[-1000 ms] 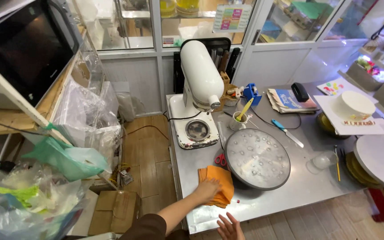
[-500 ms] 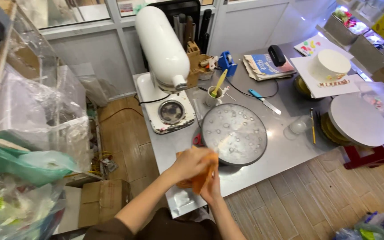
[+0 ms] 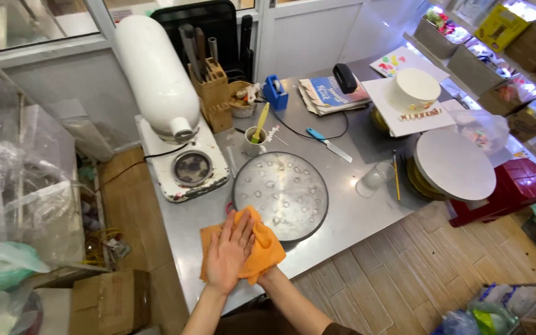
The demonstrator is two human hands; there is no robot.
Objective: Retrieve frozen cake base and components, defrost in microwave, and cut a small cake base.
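Note:
An orange cloth [image 3: 264,249] lies bunched at the front edge of the steel table [image 3: 355,205], just before a round metal turntable [image 3: 280,195] dotted with small blobs. My left hand [image 3: 227,253] lies flat on top of the cloth with fingers spread. My right hand [image 3: 267,273] is underneath, wrapped in the cloth, with only its wrist showing. The cloth overlaps the near rim of the turntable.
A white stand mixer [image 3: 165,105] stands at the back left, by a knife block [image 3: 211,87] and a cup with a spatula [image 3: 255,139]. A blue-handled knife [image 3: 329,144], a clear glass [image 3: 373,178], a white cake [image 3: 413,90] and stacked round boards [image 3: 454,166] lie to the right. Plastic bags and cardboard boxes [image 3: 110,301] crowd the left floor.
The camera has closed in on the table. My left hand went from resting on the flat cloth to pressing it against my right hand, which came up and is now wrapped in it.

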